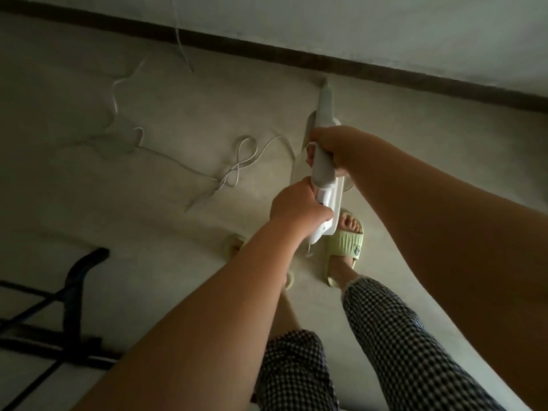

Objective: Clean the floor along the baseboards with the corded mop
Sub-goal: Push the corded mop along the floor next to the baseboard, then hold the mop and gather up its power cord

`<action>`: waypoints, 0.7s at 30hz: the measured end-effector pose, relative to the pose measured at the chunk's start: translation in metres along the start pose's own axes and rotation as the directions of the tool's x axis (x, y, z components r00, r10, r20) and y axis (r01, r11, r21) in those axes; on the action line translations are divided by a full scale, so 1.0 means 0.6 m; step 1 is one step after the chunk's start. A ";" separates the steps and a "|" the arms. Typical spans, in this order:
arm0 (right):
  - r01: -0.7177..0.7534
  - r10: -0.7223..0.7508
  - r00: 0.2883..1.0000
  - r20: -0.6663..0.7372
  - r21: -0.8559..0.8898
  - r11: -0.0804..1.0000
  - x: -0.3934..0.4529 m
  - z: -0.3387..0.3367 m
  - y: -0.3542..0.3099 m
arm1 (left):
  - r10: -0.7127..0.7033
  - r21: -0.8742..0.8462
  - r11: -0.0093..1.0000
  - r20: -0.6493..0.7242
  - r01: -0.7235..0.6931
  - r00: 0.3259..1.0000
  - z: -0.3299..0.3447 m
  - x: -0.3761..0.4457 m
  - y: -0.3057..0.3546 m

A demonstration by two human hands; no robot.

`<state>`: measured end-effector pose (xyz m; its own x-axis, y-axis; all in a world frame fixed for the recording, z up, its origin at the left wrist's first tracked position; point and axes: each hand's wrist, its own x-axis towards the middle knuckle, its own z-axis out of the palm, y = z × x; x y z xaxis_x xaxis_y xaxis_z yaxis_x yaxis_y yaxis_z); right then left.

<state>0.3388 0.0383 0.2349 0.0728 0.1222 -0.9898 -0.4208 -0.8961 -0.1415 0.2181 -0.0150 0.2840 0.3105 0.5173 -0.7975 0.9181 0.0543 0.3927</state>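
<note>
I hold a white corded mop (325,176) with both hands, seen end-on from above. My left hand (296,207) grips the handle at its near end. My right hand (335,146) grips the body a little farther along. The mop's far tip (324,84) reaches the floor close to the dark baseboard (385,71). Its white cord (243,161) lies in loops on the pale floor to the left and runs up the wall. The mop head itself is hidden behind the body.
My feet in pale green slippers (345,244) stand just below the mop. A black metal frame (71,307) stands on the floor at the lower left. A flat grey patch or object (121,134) lies among the cord loops.
</note>
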 end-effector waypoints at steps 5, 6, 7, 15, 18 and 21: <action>0.095 -0.073 0.986 0.148 -0.149 0.984 0.008 0.146 -0.022 | -0.151 -0.088 0.987 -0.272 0.132 0.950 -0.035 -0.001 -0.086; 0.111 -0.076 0.979 0.188 -0.185 0.976 0.011 0.174 -0.026 | -0.177 -0.106 0.983 -0.307 0.151 0.935 -0.043 0.003 -0.101; 0.118 -0.070 0.974 0.217 -0.220 0.968 0.012 0.193 -0.034 | -0.197 -0.126 0.978 -0.328 0.164 0.924 -0.050 0.009 -0.108; 0.039 0.022 0.976 0.215 -0.277 0.960 0.005 0.245 0.038 | -0.231 -0.125 0.971 -0.278 0.204 0.932 -0.025 -0.036 -0.175; -0.027 0.061 0.986 0.153 -0.213 0.977 -0.006 0.203 0.077 | -0.112 -0.037 0.994 -0.237 0.107 0.965 0.004 -0.067 -0.174; -0.037 0.062 0.988 0.145 -0.165 0.986 -0.019 0.187 0.100 | -0.101 -0.071 0.994 -0.190 0.089 0.977 0.018 -0.088 -0.173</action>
<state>0.2111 0.0314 0.2359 -0.0848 0.1270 -0.9883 -0.2681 -0.9582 -0.1001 0.1088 -0.0573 0.2805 0.1638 0.6623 -0.7311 0.9222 0.1604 0.3519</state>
